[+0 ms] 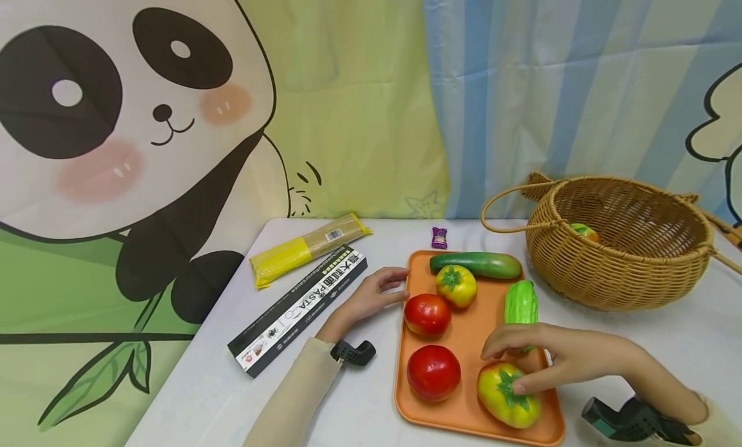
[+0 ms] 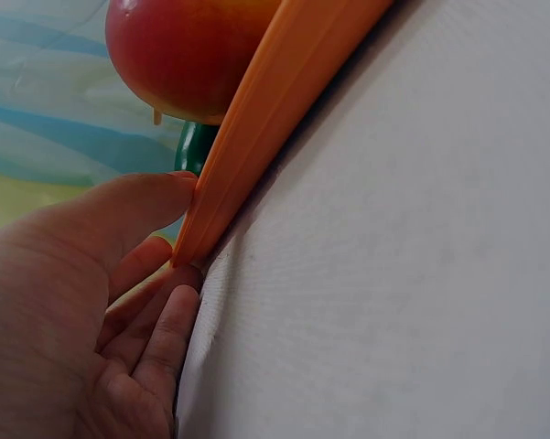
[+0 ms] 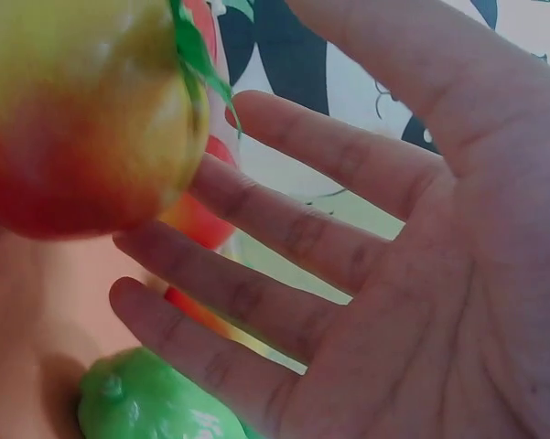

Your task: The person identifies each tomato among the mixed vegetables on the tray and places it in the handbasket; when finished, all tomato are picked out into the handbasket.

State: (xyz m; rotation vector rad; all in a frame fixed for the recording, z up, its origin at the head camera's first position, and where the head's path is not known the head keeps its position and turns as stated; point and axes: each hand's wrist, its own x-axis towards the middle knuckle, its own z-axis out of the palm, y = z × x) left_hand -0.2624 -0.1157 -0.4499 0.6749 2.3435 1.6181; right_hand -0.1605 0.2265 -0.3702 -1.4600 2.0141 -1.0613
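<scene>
An orange tray point(image 1: 472, 344) holds several toy vegetables. Over its near right corner, my right hand point(image 1: 570, 357) reaches around a yellow-and-red tomato point(image 1: 505, 402) with a green leafy top. Its fingers are spread and nearly straight in the right wrist view, close beside the tomato point(image 3: 82, 119). The fingertips of my left hand point(image 1: 371, 299) touch the tray's left edge; the left wrist view has the thumb against the orange wall point(image 2: 247, 128). Also on the tray are two red tomatoes, one point(image 1: 433, 373) near and one point(image 1: 428, 315) farther, a smaller yellow tomato point(image 1: 456, 286), a cucumber point(image 1: 478, 265) and a bright green gourd point(image 1: 520, 302).
To the right behind the tray stands a wicker basket point(image 1: 620, 273) with a yellow-green and orange item point(image 1: 584, 232) inside. Left of the tray lie a black-and-white pasta box point(image 1: 298, 310) and a yellow noodle packet point(image 1: 310, 248). A small purple packet point(image 1: 439, 237) lies behind the tray.
</scene>
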